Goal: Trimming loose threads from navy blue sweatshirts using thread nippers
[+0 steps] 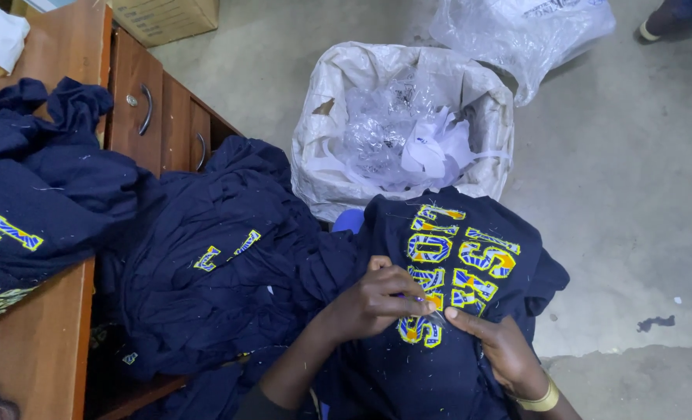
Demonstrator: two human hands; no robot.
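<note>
A navy garment (470, 342) with blue and yellow patterned letters lies over my lap. My left hand (381, 299) is pinched shut on a small tool or thread at the lettering; what it holds is too small to name. My right hand (501, 346), with a yellow band at the wrist, presses flat on the fabric just below and right of the letters, one finger pointing at the spot under my left fingertips.
A heap of similar navy garments (221, 264) lies to my left, spilling from a wooden desk (42, 350) with drawers. A white sack (400, 124) of plastic and paper scraps stands ahead on the concrete floor. Another plastic bag (525, 31) lies beyond.
</note>
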